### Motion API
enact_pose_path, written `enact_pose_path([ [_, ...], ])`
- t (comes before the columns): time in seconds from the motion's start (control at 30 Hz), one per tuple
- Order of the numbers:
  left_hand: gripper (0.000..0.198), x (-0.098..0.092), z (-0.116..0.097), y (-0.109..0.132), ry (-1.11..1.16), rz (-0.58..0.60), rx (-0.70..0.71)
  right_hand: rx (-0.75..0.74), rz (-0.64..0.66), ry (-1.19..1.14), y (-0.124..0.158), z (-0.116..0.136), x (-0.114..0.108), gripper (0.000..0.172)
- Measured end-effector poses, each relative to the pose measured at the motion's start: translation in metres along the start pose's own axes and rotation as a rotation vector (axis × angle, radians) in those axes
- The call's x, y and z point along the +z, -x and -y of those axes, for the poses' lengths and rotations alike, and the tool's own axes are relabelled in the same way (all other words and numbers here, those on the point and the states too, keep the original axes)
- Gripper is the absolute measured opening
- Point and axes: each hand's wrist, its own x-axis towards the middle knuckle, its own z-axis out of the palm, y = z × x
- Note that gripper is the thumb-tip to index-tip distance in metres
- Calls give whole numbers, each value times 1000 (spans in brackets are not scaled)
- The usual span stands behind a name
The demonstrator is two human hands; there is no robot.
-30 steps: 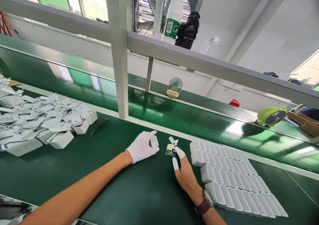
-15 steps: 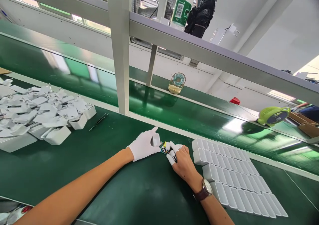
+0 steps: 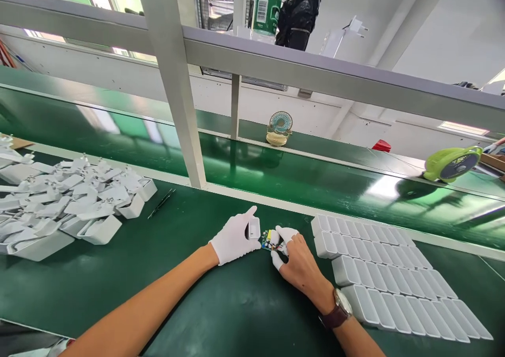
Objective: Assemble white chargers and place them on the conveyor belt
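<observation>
My left hand (image 3: 235, 239), in a white glove, is closed around a small white plastic housing (image 3: 254, 228) whose open end faces me and to the right. Just right of it is a small circuit board (image 3: 270, 239) with a yellow part and other components. White finger covers are on my right hand (image 3: 295, 256), whose thumb and fingers pinch the board's right end. The board's left end is close to my left thumb and the housing's mouth; whether they touch I cannot tell.
To the left lies a heap of white plug covers and housings (image 3: 79, 199), with dark tweezers (image 3: 161, 204) beside it. Rows of white housings (image 3: 402, 278) stand at the right. Behind run a pale ledge (image 3: 252, 200), a shelf post (image 3: 177, 99) and a green conveyor (image 3: 315, 170).
The camera view has tilted and shifted a little. My right fingers have changed their grip on the circuit board, exposing more of it. The left hand still holds the housing.
</observation>
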Motion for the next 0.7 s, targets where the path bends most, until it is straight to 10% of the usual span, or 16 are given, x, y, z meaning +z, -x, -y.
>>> enact_pose_path([
  [0.7,78,25,5,15,-85,-140,596,-53,-163,-321,20,15,-47,66],
])
